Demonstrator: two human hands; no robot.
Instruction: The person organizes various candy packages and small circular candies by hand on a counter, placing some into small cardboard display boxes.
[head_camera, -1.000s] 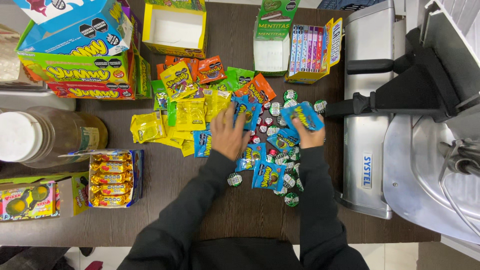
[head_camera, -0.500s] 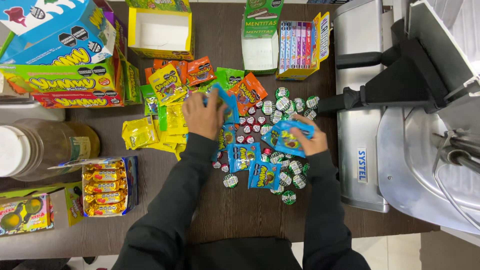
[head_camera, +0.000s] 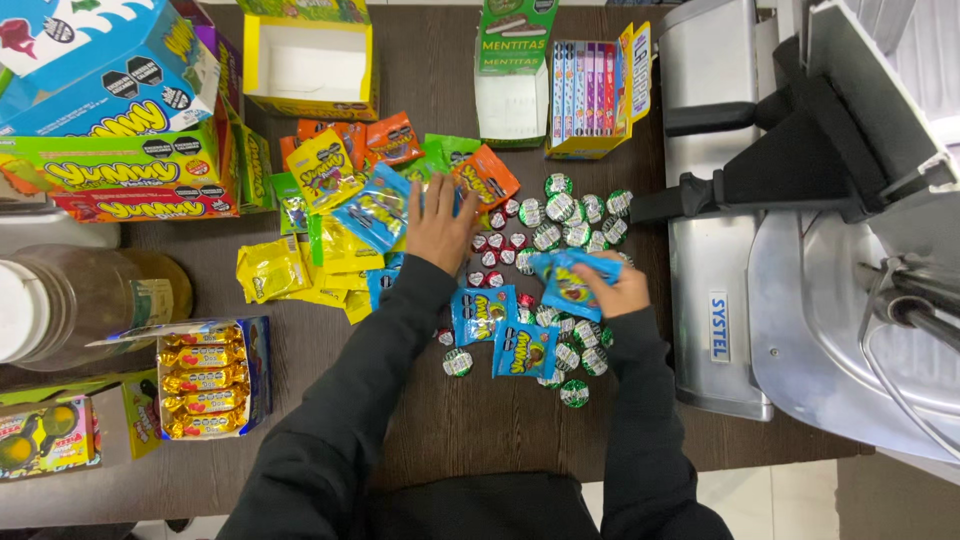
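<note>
At frame centre I saw the left hand (head_camera: 440, 222) lying flat, grip released, on a blue candy packet (head_camera: 375, 212); the right hand (head_camera: 618, 292) clenched blue packets (head_camera: 565, 278) right of centre.

candy packets (head_camera: 378, 210): glossy plastic | table (head_camera: 450, 420): dark matt wood | slicer (head_camera: 850, 330): smooth brushed metal

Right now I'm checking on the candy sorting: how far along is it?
Partly done. The right hand holds gathered blue packets. The left hand rests flat on another blue packet among the mixed packets. Left: two blue packets on the table, the yellow, orange and green packets in a heap, and the round candies scattered loose.
</note>
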